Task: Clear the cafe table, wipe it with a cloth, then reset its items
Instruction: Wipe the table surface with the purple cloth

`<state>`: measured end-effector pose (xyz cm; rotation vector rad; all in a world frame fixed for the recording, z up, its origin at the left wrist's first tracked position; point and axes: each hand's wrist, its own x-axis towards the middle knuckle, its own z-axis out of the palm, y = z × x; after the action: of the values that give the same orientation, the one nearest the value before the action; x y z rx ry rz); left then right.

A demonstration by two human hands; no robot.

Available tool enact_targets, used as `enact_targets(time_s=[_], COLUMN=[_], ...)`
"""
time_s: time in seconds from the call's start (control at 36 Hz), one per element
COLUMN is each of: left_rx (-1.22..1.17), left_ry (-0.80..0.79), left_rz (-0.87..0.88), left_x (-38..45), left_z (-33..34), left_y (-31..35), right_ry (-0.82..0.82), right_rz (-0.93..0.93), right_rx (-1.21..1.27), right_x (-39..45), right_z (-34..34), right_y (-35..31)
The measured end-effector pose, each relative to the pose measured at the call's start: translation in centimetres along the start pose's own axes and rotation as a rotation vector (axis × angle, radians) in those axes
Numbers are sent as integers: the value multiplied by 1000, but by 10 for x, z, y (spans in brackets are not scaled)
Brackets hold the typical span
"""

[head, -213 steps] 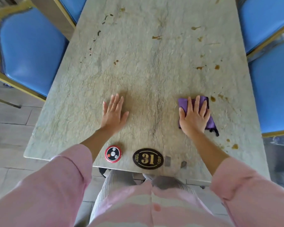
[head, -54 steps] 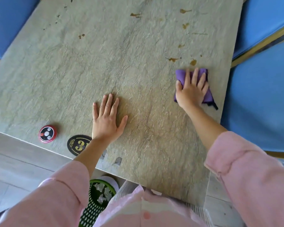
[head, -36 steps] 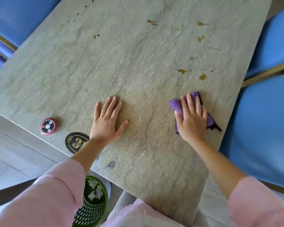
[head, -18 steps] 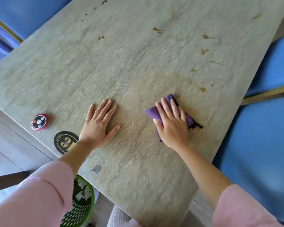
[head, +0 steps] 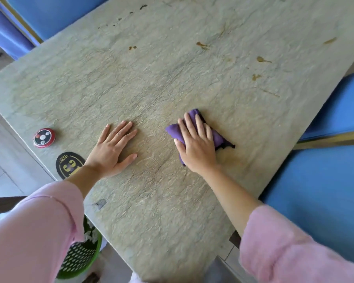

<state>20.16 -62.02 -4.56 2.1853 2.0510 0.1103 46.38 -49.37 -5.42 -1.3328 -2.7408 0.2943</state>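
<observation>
A stone-patterned cafe table [head: 172, 74] fills the view, with brown stains [head: 262, 60] on its far right part. My right hand [head: 196, 146] lies flat on a folded purple cloth [head: 219, 137] and presses it onto the table near the middle. My left hand [head: 112, 150] rests flat on the bare tabletop, fingers spread, holding nothing. A red and black call button [head: 43, 137] and a black oval number plate [head: 69, 165] sit at the table's near left edge.
Blue padded chairs stand on the right [head: 325, 180] and at the far left [head: 49, 15]. A green perforated basket [head: 82, 254] with crumpled paper stands on the floor under the near table edge. Dark specks [head: 131, 12] dot the far tabletop.
My right hand has slid the purple cloth from the right edge of the table toward the middle, nearer my left hand. My left hand stays flat in place.
</observation>
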Motion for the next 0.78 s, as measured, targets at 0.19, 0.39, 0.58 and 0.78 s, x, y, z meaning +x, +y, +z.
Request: enact_targets(time_s=[0.19,0.39,0.58,0.78], left_rx=[3,13,29,47], left_ry=[5,-2,-25,-101], left_rz=[3,4,4,-5], left_x=[-1,-1,-2,-1], left_z=[0,-1,0,-1], left_y=[1,2,2,0], right_ry=[65,34,-36,-17], right_rz=[297,645,108,62], right_rx=[-74,-11,-42,-24], right_x=[-94,-33,-95,-157], right_z=[-11,-28,-9,-9], right_y=[80,118,6,24])
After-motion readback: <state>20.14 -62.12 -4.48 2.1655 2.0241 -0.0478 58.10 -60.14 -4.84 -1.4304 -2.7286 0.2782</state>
